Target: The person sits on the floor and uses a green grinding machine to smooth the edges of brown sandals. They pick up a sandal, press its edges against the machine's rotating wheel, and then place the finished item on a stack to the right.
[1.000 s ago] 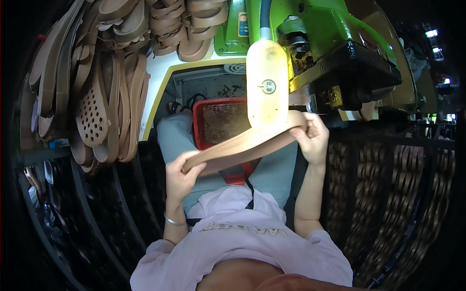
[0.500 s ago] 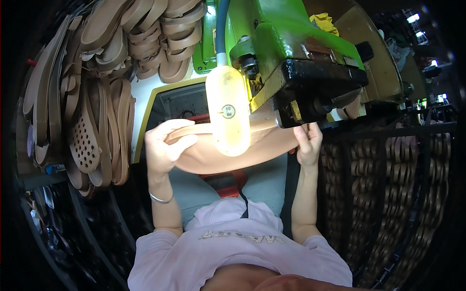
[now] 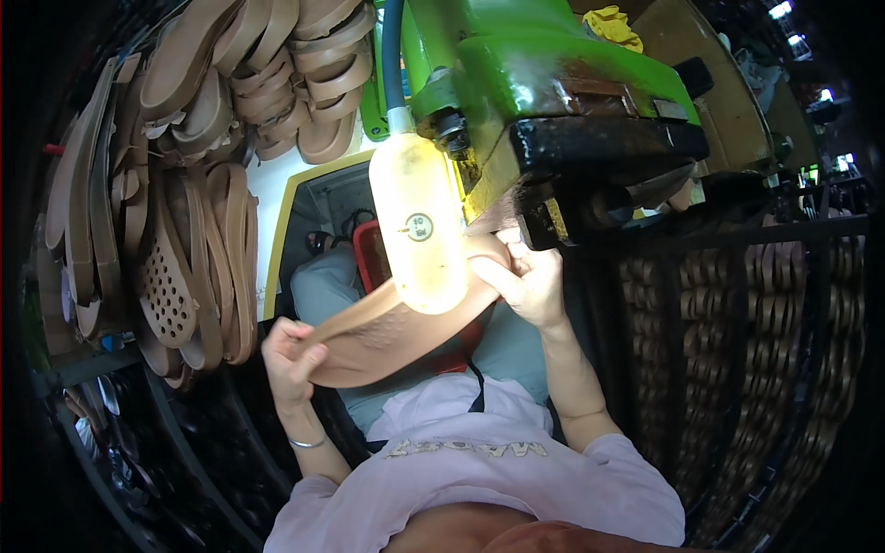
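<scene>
Head view: the left grip (image 3: 291,362) pinched one end of the tan sole-shaped piece (image 3: 383,343), thumb against fingers, and the right grip (image 3: 532,284) was closed on the other, so it spanned between them, partly hidden by the lamp (image 3: 422,267). It looked light, springy, hardly fragile; its end rims seemed the surest hold.

Brown sole (image 3: 392,337) — partly hidden behind lamp (image 3: 418,226).
</scene>
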Demonstrator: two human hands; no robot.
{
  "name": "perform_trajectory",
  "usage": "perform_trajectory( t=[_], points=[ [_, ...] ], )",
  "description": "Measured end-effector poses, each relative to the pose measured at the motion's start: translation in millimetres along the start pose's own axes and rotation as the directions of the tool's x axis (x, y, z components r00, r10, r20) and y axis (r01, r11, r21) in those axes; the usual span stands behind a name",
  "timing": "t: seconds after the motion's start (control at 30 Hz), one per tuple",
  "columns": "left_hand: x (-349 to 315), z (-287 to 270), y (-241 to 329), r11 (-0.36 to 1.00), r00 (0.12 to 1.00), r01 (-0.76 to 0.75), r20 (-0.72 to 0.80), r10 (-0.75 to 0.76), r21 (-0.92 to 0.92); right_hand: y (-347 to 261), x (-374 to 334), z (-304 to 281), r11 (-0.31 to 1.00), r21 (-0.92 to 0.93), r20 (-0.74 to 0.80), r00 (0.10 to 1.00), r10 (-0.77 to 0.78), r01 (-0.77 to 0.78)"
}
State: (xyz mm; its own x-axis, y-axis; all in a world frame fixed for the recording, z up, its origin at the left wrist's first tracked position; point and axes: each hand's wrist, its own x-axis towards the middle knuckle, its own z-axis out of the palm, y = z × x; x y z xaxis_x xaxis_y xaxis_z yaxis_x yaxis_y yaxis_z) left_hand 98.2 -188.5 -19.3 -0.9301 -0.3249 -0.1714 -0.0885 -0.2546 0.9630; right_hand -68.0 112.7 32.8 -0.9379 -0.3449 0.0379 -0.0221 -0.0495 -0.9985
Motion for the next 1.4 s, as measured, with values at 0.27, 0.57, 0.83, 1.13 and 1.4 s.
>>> perform_trajectory(
  t=[0.27, 0.57, 0.83, 1.13, 1.4],
  points=[
    [-61, 100, -49, 0.972, 0.956, 0.237, 0.179, -0.232, -0.005, 8, 8, 22, 0.986, -0.06, -0.077, 0.984, -0.158, 0.154],
    [35, 163, 0, 0.951, 0.915, -0.212, 0.387, 0.113, 0.223, 23, -15, -12, 0.96, -0.13, -0.192, 0.944, -0.27, 0.248],
    [47, 180, -13, 0.973, 0.944, -0.176, 0.305, 0.124, 0.15, 26, -24, -27, 0.971, -0.205, -0.289, 0.94, -0.18, 0.123],
    [15, 169, -32, 0.943, 0.952, -0.292, -0.149, 0.269, -0.163, 13, -2, 29, 0.918, -0.266, -0.135, 0.932, -0.337, 0.294],
    [4, 185, -54, 0.943, 0.951, -0.302, 0.033, 0.309, -0.138, -27, -20, -17, 0.789, -0.51, 0.079, 0.932, -0.353, 0.342]
  ],
)
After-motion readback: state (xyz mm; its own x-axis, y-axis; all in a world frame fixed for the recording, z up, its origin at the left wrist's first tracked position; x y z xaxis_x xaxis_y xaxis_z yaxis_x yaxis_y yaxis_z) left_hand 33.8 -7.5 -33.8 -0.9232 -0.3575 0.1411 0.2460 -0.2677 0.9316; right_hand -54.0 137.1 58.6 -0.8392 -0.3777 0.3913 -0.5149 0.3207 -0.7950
